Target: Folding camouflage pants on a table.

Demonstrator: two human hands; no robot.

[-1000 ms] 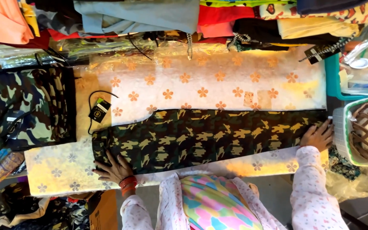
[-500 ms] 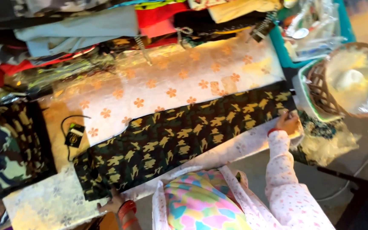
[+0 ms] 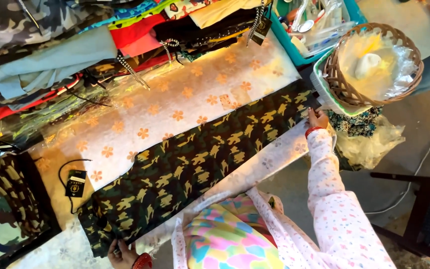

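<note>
— Where's the cloth?
— The camouflage fabric (image 3: 195, 164) lies along the near surface (image 3: 185, 99); my left hand (image 3: 123, 247) and right hand (image 3: 317, 118), fingers clamped, pinch its ends.
— Handling?
— Soft, light, floppy, I judge

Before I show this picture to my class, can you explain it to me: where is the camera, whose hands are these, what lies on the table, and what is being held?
The camera sits on a person's head and looks down, so you see their own two arms in pale dotted sleeves. There is no machine here, only bare hands. A long strip of camouflage cloth lies stretched across a table covered in a pale sheet with orange flowers. The right hand holds one end of the strip and the left hand grips the other end, at the bottom edge of the picture. Beyond the strip lie folded clothes in many colours. By the right hand stands a wicker basket lined with clear plastic. A small black tag on a cord lies near the left end.
</note>
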